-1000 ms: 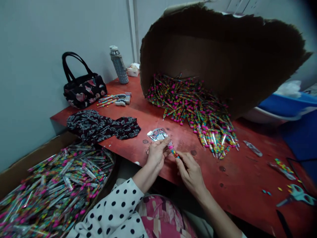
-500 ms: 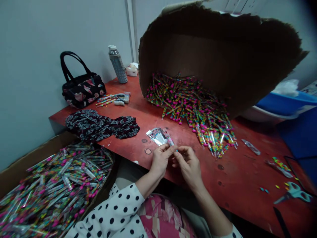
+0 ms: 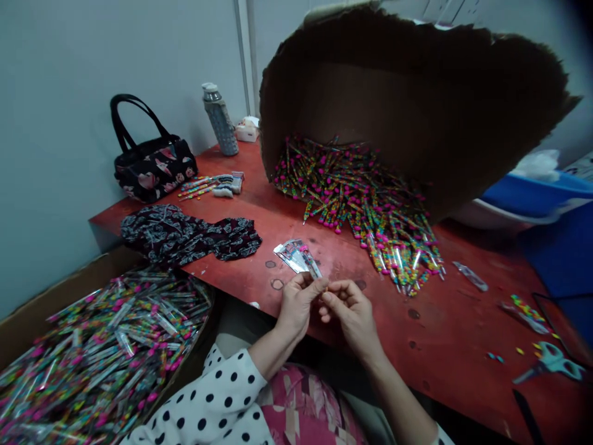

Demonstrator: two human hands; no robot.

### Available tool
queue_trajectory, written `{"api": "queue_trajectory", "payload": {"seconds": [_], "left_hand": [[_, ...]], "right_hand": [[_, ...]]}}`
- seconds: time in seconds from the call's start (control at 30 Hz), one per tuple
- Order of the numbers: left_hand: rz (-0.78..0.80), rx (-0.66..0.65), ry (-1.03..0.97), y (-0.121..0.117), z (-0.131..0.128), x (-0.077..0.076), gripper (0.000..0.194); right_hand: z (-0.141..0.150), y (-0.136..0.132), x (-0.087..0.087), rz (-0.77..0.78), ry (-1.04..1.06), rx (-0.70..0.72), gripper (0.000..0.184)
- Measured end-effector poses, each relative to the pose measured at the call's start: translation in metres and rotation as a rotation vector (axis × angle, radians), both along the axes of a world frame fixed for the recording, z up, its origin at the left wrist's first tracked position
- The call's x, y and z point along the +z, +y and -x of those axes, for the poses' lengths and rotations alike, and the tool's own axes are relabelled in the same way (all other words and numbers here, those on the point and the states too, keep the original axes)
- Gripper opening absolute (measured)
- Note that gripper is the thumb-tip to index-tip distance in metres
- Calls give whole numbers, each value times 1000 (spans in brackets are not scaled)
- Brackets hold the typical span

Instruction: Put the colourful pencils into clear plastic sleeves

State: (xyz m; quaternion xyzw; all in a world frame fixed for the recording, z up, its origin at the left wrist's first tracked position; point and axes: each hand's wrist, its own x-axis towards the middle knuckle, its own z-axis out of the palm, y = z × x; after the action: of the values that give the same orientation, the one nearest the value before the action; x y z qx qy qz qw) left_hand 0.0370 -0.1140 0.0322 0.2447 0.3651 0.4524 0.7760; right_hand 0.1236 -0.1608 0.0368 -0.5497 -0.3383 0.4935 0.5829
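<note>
My left hand (image 3: 295, 307) is closed with thumb and fingers pinched on a clear narrow packet (image 3: 312, 264), which shows a pink tip at its far end. Just left of that packet, more clear flat packets (image 3: 291, 253) fan out beyond my fingers; I cannot tell whether they are held or lie on the table. My right hand (image 3: 352, 315) is pinched close against the left fingertips, at the packet's near end. What its fingers grip is too small to make out. Ahead, a pile of multicoloured sticks with pink ends (image 3: 352, 191) spills from a cardboard box (image 3: 393, 93).
On the red table (image 3: 259, 185) are a dark patterned cloth (image 3: 185, 232), a floral handbag (image 3: 155, 170), a bottle (image 3: 221, 120) and scissors (image 3: 551, 364). A carton of packaged sticks (image 3: 115, 346) stands at the lower left. A blue basin (image 3: 537, 194) is at the right.
The pink tip now shows at the far end of the packet in my left hand. My right fingers have shifted slightly, their tips curling closer to the left hand.
</note>
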Motion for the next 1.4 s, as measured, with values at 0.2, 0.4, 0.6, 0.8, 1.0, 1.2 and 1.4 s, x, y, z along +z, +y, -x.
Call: {"api": "queue_trajectory", "payload": {"seconds": [0.2, 0.4, 0.6, 0.8, 1.0, 1.2, 1.4], "left_hand": [[-78, 263, -4, 3, 50, 16, 30], [-429, 566, 217, 17, 114, 6, 64], [-931, 108, 1058, 56, 58, -5, 34], [-1150, -78, 1572, 80, 21, -22, 22], [-1198, 22, 1478, 78, 22, -23, 21], [-1519, 105, 1185, 50, 31, -13, 21], [-1182, 194, 993, 27, 36, -18, 26]], "right_hand": [[-14, 1, 2, 14, -168, 102, 28], [-100, 29, 7, 83, -1296, -131, 26], [-129, 63, -4, 398, -1839, -199, 33], [-124, 58, -6, 158, -1701, -150, 20], [-82, 61, -1, 52, -638, -28, 24], [-41, 77, 3, 207, -52, 154, 37], [-30, 81, 14, 158, -12, 91, 46]]}}
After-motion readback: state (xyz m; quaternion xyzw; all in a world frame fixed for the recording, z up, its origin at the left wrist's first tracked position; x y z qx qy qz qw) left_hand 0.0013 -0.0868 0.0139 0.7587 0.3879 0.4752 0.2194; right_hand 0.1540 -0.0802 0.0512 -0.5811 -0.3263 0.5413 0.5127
